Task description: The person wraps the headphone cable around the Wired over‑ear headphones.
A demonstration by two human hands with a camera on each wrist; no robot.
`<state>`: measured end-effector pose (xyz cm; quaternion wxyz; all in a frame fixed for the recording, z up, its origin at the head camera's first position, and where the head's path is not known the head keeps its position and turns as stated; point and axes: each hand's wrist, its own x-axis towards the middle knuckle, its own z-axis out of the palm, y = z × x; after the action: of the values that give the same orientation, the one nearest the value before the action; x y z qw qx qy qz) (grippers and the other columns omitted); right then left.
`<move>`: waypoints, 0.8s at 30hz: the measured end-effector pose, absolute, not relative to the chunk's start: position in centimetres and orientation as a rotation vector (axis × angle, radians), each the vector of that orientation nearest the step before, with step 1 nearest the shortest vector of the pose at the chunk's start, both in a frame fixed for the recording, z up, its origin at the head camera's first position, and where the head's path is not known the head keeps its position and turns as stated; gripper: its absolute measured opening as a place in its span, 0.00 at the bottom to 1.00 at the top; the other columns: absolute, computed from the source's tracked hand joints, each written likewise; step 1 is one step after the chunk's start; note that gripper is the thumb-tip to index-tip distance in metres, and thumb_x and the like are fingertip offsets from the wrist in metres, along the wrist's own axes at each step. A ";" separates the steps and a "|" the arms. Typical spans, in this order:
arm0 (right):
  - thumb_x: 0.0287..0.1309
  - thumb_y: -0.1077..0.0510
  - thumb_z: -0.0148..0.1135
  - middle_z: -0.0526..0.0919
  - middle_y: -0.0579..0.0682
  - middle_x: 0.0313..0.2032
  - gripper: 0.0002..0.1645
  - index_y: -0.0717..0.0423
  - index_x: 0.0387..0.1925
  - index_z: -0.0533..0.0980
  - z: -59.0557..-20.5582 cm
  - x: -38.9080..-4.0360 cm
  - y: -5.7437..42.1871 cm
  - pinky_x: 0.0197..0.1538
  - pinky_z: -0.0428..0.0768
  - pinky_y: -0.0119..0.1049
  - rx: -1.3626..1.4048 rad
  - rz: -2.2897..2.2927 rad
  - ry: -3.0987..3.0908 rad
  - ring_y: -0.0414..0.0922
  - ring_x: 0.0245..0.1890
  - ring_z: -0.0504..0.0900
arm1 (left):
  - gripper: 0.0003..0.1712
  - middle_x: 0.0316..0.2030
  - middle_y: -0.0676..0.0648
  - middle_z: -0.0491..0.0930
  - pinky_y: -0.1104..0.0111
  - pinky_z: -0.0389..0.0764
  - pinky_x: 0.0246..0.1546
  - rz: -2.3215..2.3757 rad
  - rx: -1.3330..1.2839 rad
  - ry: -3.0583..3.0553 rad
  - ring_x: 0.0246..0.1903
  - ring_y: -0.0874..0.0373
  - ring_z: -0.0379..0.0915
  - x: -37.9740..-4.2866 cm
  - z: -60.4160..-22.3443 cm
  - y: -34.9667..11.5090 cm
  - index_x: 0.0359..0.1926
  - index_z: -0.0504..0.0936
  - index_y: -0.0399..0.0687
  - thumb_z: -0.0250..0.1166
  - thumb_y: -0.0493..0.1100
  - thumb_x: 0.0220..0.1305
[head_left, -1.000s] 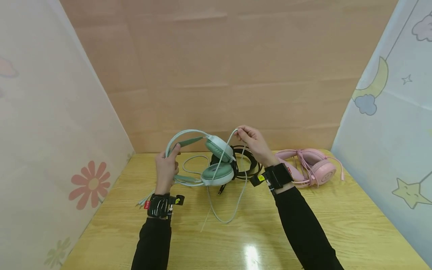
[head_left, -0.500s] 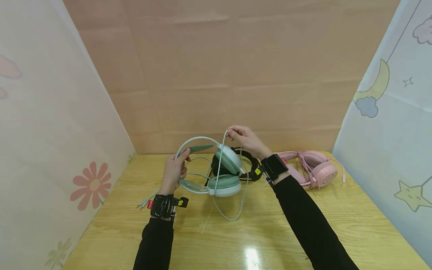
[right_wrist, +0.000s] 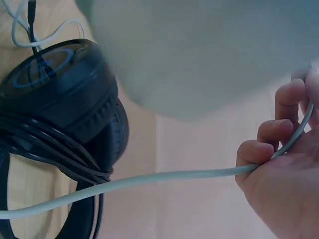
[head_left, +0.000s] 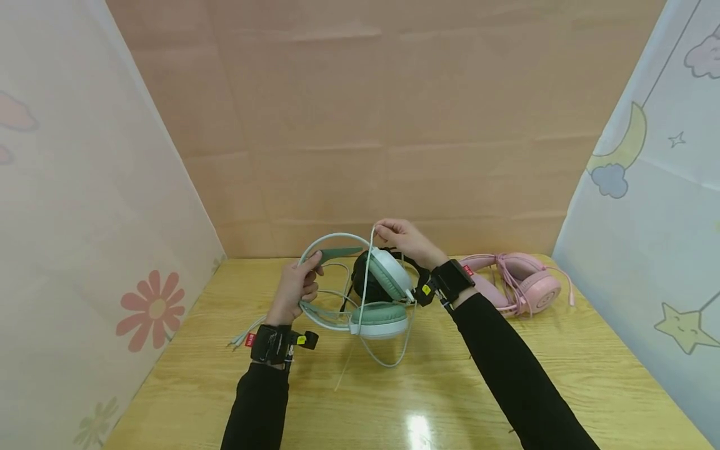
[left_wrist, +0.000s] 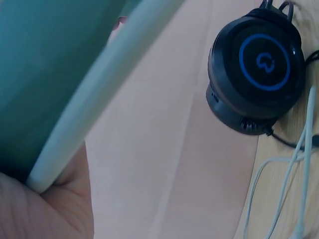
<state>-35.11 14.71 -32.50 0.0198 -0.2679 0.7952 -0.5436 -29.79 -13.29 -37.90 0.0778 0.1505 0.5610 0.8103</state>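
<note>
A mint-green and white pair of headphones (head_left: 379, 314) is held up over the table, its ear cups pointing right. My left hand (head_left: 295, 289) grips the headband, thumb on the green inner strap; in the left wrist view the pale band (left_wrist: 94, 94) crosses close to the camera. My right hand (head_left: 409, 240) pinches the pale headphone cable (head_left: 366, 281) above the cups. In the right wrist view the cable (right_wrist: 164, 176) runs across the curled fingers (right_wrist: 256, 152). A loop of it hangs below the cups.
Black headphones (left_wrist: 264, 64) with bundled cable lie behind the mint pair. Pink headphones (head_left: 537, 289) with tied cable rest at the table's right. Pale cable plugs (head_left: 239, 339) lie at the left. A brown paper wall (head_left: 360, 156) stands behind the wooden table (head_left: 478, 394).
My left hand and the mint headphones have moved right and slightly down, overlapping more of the black pair. My right hand has moved left and a little lower with the cable.
</note>
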 end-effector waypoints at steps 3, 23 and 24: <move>0.77 0.51 0.44 0.69 0.51 0.36 0.19 0.62 0.50 0.74 -32.9 -35.1 14.7 0.43 0.65 0.42 -0.811 -1.691 2.455 0.47 0.38 0.67 | 0.24 0.09 0.58 0.52 0.77 0.53 0.08 2.437 0.449 1.608 0.06 0.68 0.45 -29.9 -38.1 -13.3 0.24 0.77 0.43 0.58 0.54 0.72; 0.74 0.56 0.49 0.82 0.47 0.50 0.18 0.55 0.60 0.75 -36.7 -35.7 15.8 0.43 0.77 0.30 -0.748 -1.927 2.198 0.37 0.43 0.79 | 0.28 0.17 0.55 0.42 0.80 0.60 0.09 2.464 0.457 0.916 0.12 0.67 0.38 -30.4 -38.3 -13.4 0.22 0.70 0.47 0.44 0.57 0.78; 0.73 0.55 0.52 0.82 0.43 0.46 0.16 0.52 0.57 0.77 -36.8 -35.4 15.8 0.43 0.76 0.31 -0.767 -1.948 2.145 0.37 0.42 0.79 | 0.28 0.17 0.55 0.42 0.79 0.60 0.09 2.466 0.454 0.877 0.12 0.67 0.38 -30.3 -38.3 -13.4 0.22 0.70 0.47 0.44 0.58 0.77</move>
<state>-35.45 15.79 -36.83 0.0721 -0.2551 0.7139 -0.6481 -30.29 -13.43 -38.28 0.2399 0.1659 0.3206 0.9012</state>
